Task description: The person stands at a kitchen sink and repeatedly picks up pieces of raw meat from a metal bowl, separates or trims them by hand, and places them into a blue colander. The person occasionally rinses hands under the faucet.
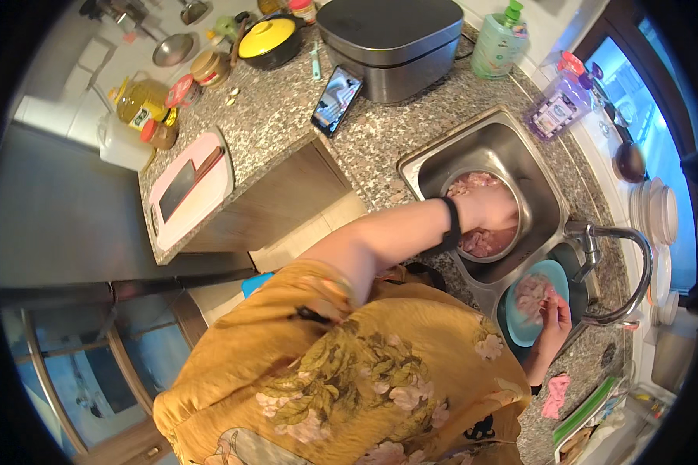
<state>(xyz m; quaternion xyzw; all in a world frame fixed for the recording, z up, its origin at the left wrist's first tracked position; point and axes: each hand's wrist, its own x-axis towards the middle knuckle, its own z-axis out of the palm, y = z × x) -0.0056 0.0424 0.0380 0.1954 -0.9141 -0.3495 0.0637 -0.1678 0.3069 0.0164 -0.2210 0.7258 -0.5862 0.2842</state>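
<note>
My left hand [491, 208], with a black band at the wrist, reaches down into a round metal bowl [520, 218] in the sink basin. Around it lie pieces of raw meat [484, 242] in pinkish liquid; blur and the meat hide my fingertips. My right hand [554, 315] is at a light-blue plastic bowl [517, 332] over the second basin. Its fingers pinch a small pale piece of meat [550, 290] above more raw meat [528, 295] in that bowl.
A chrome faucet [637, 250] arches beside the basins [544, 157]. A phone [337, 100] leans against a grey appliance [390, 64]. Dish soap [497, 46] and a purple bottle [558, 110] stand behind the sink. On a pink cutting board [209, 192] rests a cleaver [178, 187]. A pink cloth [555, 395] lies right.
</note>
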